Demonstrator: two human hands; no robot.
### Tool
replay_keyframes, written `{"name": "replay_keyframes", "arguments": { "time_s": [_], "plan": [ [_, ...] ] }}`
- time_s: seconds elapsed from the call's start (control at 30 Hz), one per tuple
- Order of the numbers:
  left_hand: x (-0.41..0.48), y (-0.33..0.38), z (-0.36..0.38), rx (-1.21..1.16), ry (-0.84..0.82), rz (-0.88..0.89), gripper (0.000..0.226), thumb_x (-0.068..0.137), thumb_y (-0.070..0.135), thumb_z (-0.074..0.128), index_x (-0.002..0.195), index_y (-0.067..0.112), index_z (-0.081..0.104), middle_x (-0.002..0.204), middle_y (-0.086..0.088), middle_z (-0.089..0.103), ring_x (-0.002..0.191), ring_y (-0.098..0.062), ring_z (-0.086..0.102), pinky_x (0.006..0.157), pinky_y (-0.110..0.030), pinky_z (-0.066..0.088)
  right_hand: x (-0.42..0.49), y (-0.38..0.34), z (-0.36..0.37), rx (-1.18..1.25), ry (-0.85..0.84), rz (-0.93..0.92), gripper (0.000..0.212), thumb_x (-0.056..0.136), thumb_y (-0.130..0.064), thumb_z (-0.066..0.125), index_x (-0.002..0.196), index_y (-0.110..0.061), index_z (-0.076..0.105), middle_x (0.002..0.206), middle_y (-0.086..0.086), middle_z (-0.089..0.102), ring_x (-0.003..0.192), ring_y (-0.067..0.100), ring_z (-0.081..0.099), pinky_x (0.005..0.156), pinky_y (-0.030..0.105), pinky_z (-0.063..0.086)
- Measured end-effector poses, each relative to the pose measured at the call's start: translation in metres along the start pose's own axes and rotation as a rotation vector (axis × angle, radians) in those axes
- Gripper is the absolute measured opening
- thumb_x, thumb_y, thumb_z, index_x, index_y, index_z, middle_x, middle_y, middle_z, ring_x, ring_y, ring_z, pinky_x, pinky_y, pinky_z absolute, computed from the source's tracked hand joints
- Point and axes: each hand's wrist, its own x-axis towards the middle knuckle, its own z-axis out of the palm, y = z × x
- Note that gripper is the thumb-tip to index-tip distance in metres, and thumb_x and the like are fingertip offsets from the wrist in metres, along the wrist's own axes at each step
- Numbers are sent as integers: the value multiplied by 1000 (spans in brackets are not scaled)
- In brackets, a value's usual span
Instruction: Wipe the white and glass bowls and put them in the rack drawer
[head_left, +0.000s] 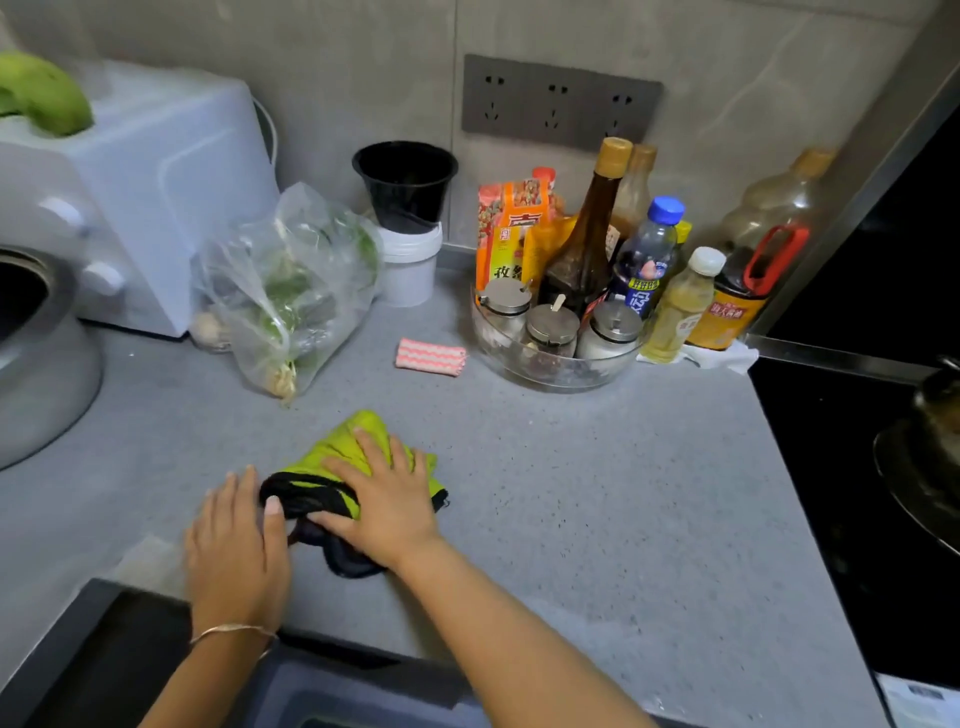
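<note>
A green and black cloth lies bunched on the grey countertop. My right hand lies flat on top of it, fingers spread and straight, thumb against the black part. My left hand rests on the counter just left of the cloth, fingers straight, its thumb touching the black edge. No white bowl, glass bowl or rack drawer shows in this view.
A clear round tray of bottles and spice jars stands at the back right. A pink striped cloth, a plastic bag of greens, a black cup on a white tub and a white appliance line the back. A dark stove is right.
</note>
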Motion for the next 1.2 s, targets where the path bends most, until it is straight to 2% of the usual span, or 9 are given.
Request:
{"name": "replay_keyframes", "arguments": {
  "time_s": [0.07,0.2,0.3,0.43,0.6,0.83,1.0,1.1,1.2],
  "plan": [
    [3,8,1,1,-2,12,68,93,43,17,141,1,41,143,-23,44,133,-42,37,111,-56,26,-3,30,-11,-36,33,42,62,80,-66,54,135,-36,51,155,5,30,135,41,33,106,54,23],
    [-1,45,10,-54,-29,43,73,91,48,13,144,4,37,148,-19,39,139,-37,31,116,-52,20,-27,118,-54,-92,64,280,83,67,-80,19,137,-44,44,157,0,27,138,34,29,106,47,24],
    [-14,76,26,-102,-57,67,71,91,46,15,143,4,40,148,-17,40,140,-36,31,117,-50,16,-65,198,-88,-138,99,478,80,69,-83,22,138,-48,40,157,-3,24,137,29,31,106,43,26],
    [-28,106,51,-126,-106,98,80,87,54,8,140,5,43,147,-16,42,140,-36,31,116,-50,16,-118,295,-130,-125,181,836,66,82,-70,49,142,-45,37,159,-1,18,139,33,26,112,48,23],
    [-41,138,67,-110,-140,151,80,86,54,8,141,8,44,148,-14,41,141,-34,29,117,-48,14,-144,326,-149,-153,216,1136,68,86,-68,43,145,-37,34,157,5,18,136,38,26,110,48,23],
    [-33,194,93,-98,-205,252,81,85,55,6,143,12,40,151,-11,38,143,-32,26,117,-47,11,-162,258,-108,-191,297,862,80,73,-81,35,140,-38,45,147,15,41,120,46,46,95,56,36],
    [-30,223,107,-91,-225,309,82,83,58,-2,149,19,30,157,-4,27,147,-24,15,119,-42,3,-143,236,-94,-224,270,591,69,81,-79,26,139,-43,39,151,8,38,122,44,44,93,56,36],
    [-27,228,110,-85,-233,321,82,83,58,-3,149,21,28,157,-3,26,148,-23,13,119,-40,0,-116,247,-97,-170,270,673,71,79,-76,29,139,-41,41,152,7,36,128,46,40,99,63,33],
    [-23,224,106,-68,-238,331,82,83,58,-3,149,20,29,157,-4,26,148,-23,12,119,-40,0,-91,262,-103,-127,162,819,71,84,-74,30,148,-44,20,161,5,8,144,44,8,112,61,7]
  ]
}}
